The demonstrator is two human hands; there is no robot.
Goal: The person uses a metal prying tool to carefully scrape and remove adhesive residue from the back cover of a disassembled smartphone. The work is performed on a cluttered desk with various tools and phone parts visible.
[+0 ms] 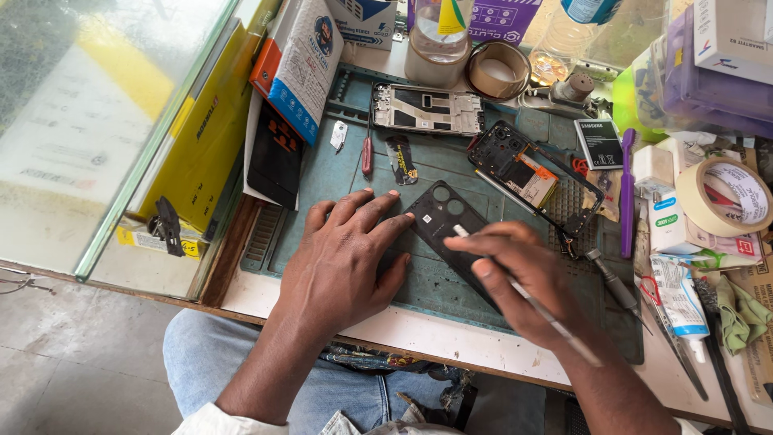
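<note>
A: What is the left hand (342,262) doing?

B: It lies flat and open on the green mat (451,173). Its fingertips press on the top edge of the black phone back cover (445,221).

A: Where is that cover?

B: It lies on the mat, in the middle, between the two hands. It is tilted, and its round camera holes point up toward the far side.

A: And the right hand (523,278)?

B: It is closed around a thin tool (531,302), like you hold a pencil. The white tip of the tool touches the cover.

A: What else is on the surface?

B: Just behind the cover is an open phone (535,173) with its insides showing. Further back lies a silver phone frame (427,109). A small red screwdriver (367,153) lies beside the frame. On the right are a purple brush (627,189), a roll of tape (725,196) and a white tube (680,302).

A: And on the left?

B: A yellow box (201,137) leans by a glass pane (97,121).
</note>
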